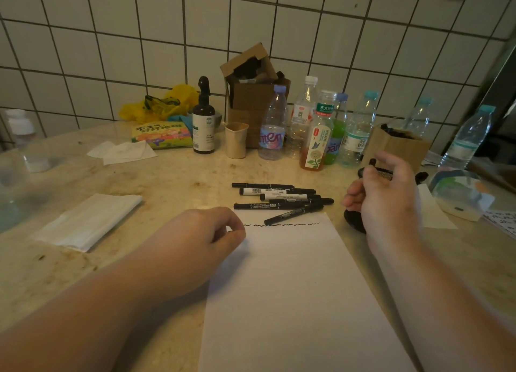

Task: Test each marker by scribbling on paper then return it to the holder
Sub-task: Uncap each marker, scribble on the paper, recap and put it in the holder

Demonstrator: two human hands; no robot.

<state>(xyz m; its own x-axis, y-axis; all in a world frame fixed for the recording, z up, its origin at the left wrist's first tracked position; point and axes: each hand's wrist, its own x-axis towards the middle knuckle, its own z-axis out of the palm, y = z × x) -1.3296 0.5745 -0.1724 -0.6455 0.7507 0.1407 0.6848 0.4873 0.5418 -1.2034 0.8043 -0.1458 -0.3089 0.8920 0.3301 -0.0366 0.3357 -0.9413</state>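
A white sheet of paper lies in front of me with a black scribbled line along its top edge. Several black and white markers lie in a loose pile just beyond the paper. My left hand rests on the paper's top left corner with its fingers curled and nothing in them. My right hand grips a black marker; only the marker's end shows above my fingers. That hand hovers over the black mesh holder, which it mostly hides.
Several plastic bottles, a dark spray bottle, a paper cup and a cardboard box line the tiled wall. A folded tissue lies at left. A wooden box and a plastic container stand at right.
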